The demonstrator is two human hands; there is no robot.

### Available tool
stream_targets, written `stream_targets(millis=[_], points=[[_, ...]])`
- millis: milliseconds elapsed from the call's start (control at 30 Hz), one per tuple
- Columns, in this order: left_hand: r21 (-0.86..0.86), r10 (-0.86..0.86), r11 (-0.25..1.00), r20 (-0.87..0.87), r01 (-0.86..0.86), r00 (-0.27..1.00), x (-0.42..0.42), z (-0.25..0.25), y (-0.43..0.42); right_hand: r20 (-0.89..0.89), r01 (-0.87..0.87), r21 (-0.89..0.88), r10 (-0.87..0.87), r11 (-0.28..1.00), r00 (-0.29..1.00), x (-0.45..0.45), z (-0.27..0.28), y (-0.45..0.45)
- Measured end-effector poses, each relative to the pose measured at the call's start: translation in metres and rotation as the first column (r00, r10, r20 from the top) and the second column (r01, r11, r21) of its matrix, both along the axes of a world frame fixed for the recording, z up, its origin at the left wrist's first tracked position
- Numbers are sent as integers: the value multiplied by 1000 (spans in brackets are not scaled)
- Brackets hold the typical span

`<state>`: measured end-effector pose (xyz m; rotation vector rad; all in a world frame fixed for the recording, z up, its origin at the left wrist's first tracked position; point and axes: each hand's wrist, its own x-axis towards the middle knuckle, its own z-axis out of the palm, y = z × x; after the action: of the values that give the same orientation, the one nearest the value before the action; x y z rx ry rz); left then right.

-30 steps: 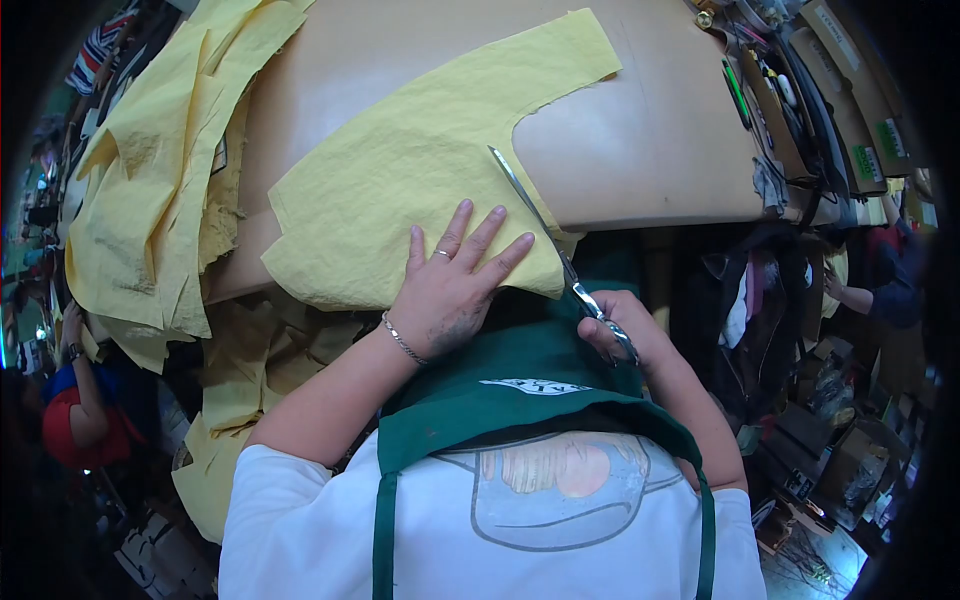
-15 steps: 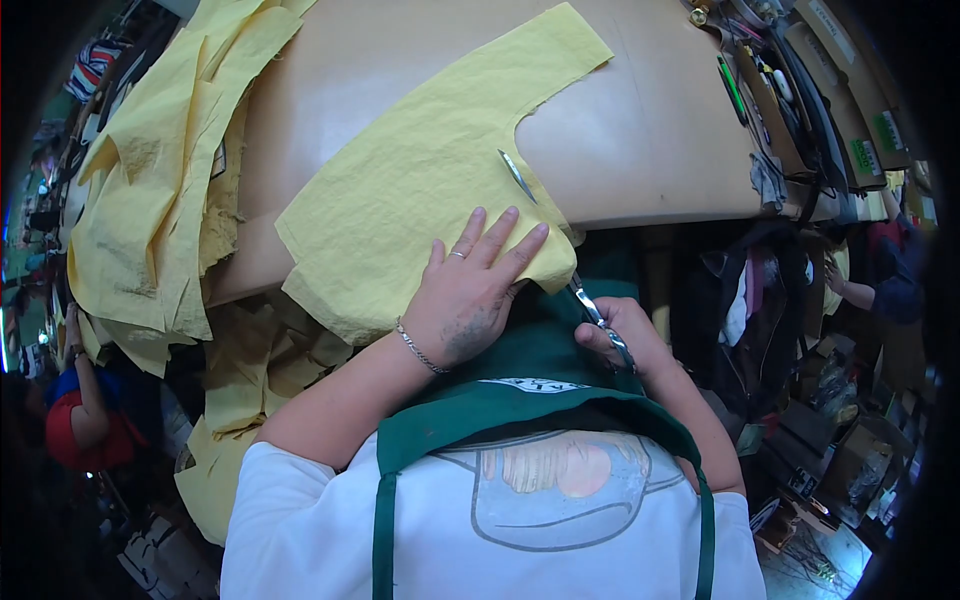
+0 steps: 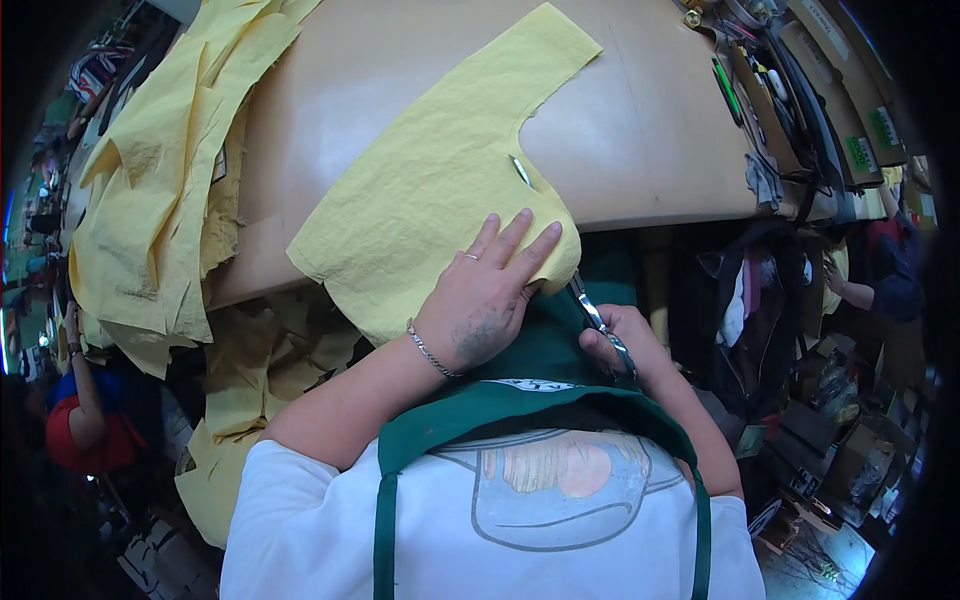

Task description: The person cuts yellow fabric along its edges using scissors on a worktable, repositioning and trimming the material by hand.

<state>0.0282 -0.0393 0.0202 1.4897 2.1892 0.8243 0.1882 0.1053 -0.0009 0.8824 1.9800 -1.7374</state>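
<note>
A curved piece of yellow cloth (image 3: pixel 420 170) lies over the front edge of the table, its near part hanging toward my green apron (image 3: pixel 530 350). My left hand (image 3: pixel 485 285) rests flat on the cloth with its fingers stretched out, pressing near the right edge. My right hand (image 3: pixel 640 345) is wrapped round the handles of a pair of metal scissors (image 3: pixel 590 308) below the table edge. A blade tip shows on the cloth beyond my left fingertips. The middle of the scissors is hidden by the cloth.
A stack of yellow cloth (image 3: pixel 140 190) drapes over the table (image 3: pixel 640 130) at left, with more yellow scraps (image 3: pixel 260 350) below. Cardboard boxes (image 3: pixel 835 100) and a green pen (image 3: pixel 727 92) lie at the right. Another person's arm (image 3: pixel 855 292) shows far right, another person (image 3: pixel 85 415) far left.
The cloth has turned slightly and its left corner has shifted right. My left hand has moved a little to the right with it. The right hand and scissors have barely moved.
</note>
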Motion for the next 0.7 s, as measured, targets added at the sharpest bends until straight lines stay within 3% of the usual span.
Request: stream_targets(millis=[233,700], points=[[47,-51,998,215,42,975,11,2,4,-135,-100,-130,82,986,987,-3,-13,9],[62,-72,997,299,56,951,11,6,3,-168,-170,-121,148,978,975,-4,-17,20]])
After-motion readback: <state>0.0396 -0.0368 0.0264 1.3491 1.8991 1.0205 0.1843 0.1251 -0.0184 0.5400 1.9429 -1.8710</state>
